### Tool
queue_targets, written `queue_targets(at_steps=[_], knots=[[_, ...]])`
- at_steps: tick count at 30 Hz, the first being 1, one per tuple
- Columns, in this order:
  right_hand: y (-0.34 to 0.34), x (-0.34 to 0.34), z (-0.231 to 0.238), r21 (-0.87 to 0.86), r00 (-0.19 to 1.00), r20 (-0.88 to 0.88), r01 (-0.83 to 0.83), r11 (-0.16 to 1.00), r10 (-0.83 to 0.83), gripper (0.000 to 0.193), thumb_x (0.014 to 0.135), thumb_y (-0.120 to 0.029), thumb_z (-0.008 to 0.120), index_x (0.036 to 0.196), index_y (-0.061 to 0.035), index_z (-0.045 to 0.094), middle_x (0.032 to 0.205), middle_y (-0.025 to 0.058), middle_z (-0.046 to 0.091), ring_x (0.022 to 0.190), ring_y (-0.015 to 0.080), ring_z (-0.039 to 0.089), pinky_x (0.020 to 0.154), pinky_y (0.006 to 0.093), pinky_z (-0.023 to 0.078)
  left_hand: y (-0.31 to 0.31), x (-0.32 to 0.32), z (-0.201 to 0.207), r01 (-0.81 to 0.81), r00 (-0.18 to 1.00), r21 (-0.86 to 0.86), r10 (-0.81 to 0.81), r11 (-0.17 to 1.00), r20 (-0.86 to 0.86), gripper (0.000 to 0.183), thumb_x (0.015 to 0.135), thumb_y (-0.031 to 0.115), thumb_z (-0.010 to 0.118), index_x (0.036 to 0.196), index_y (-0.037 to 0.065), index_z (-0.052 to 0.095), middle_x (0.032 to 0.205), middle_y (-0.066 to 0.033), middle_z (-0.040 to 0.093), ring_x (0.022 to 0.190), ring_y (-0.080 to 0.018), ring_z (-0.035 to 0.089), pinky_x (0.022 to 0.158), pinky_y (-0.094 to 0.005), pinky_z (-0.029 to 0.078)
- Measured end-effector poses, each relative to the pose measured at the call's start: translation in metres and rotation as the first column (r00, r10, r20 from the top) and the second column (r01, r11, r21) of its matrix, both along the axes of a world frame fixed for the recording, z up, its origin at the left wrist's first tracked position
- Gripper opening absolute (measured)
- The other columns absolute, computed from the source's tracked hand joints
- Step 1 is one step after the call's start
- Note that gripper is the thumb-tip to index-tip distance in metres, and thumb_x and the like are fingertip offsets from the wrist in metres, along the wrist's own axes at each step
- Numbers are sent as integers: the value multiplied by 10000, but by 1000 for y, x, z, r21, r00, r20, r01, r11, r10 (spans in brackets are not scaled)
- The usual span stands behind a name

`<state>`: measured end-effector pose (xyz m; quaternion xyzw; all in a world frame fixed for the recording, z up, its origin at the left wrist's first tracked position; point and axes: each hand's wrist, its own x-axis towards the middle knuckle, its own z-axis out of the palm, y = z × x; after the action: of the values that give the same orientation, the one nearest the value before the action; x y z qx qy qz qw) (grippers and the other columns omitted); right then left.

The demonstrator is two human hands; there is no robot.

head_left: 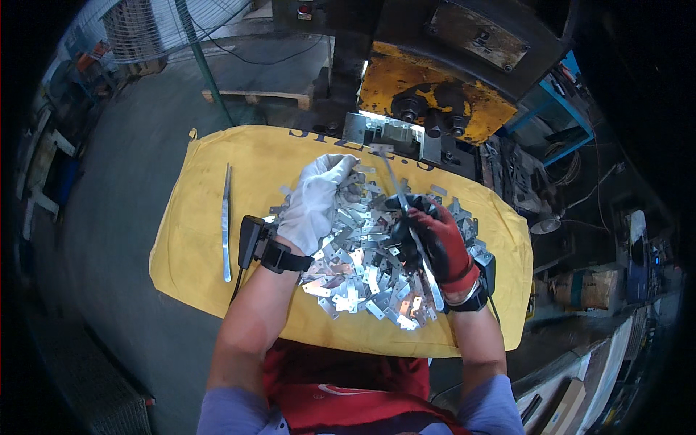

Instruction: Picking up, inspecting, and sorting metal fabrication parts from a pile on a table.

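Note:
A heap of small flat metal plates with holes (370, 286) lies on a yellow cloth (196, 210). My left hand (319, 196), in a white glove, rests at the heap's upper left with its fingers curled together; what they hold is hidden. My right hand (438, 239), in a red and black glove, grips long metal tweezers (394, 176) above the heap. At the tweezers' tips, a small plate (381, 148) is near the metal die (397, 135) of the press. A second pair of tweezers (226, 225) lies on the cloth at left.
Beyond the cloth stands a dark press with a worn yellow ram (435, 94) above the die. A blue rack (558, 116) is at the far right, near a small lamp (545, 225). A wire fan guard (156, 32) and a pallet (261, 96) are at the far left.

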<state>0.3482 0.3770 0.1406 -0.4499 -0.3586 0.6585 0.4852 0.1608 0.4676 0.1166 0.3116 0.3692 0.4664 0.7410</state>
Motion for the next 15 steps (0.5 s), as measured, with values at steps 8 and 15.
queue_targets(at_steps=[8, 15], knots=[[35, 25, -26, 164, 987, 146, 36, 986, -60, 274, 922, -225, 493, 1084, -21, 575, 704, 10, 595, 505, 45, 514, 431, 179, 406, -7, 6, 8, 65, 997, 40, -66, 997, 25, 216, 889, 11, 512, 1103, -17, 511, 892, -104, 617, 718, -127, 613, 620, -205, 531], [44, 22, -23, 42, 995, -90, 35, 999, -31, 365, 933, -220, 450, 1176, 46, 509, 772, 3, 588, 583, 29, 493, 513, 152, 379, -8, 4, 6, 160, 972, 80, -143, 984, -189, 153, 873, 71, 580, 1006, -2, 592, 810, -49, 628, 640, -75, 583, 524, -178, 468]])
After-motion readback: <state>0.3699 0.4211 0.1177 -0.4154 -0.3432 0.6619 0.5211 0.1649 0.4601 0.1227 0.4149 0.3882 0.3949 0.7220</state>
